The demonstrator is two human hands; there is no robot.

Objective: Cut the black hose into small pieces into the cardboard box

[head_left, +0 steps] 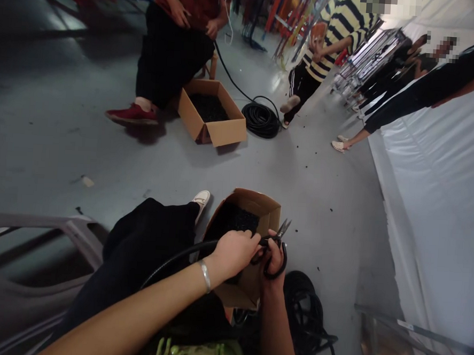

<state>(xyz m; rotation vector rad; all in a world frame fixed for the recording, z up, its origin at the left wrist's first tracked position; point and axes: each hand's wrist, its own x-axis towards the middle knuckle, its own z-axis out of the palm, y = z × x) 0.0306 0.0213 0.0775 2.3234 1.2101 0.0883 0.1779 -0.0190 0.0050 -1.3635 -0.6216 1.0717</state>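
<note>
Head view showed the left hand (235,253) closed around a black tube (192,247) above the right-hand edge of an open cardboard box (255,200), the tube's length trailing left past that box toward the person's dark trousers. The right hand (273,257) gripped black-handled scissors (282,231) beside the left, blades slightly parted; whether they touched the tube could not be told. A black tube coil (303,310) lay on the floor near the box's right side.
</note>
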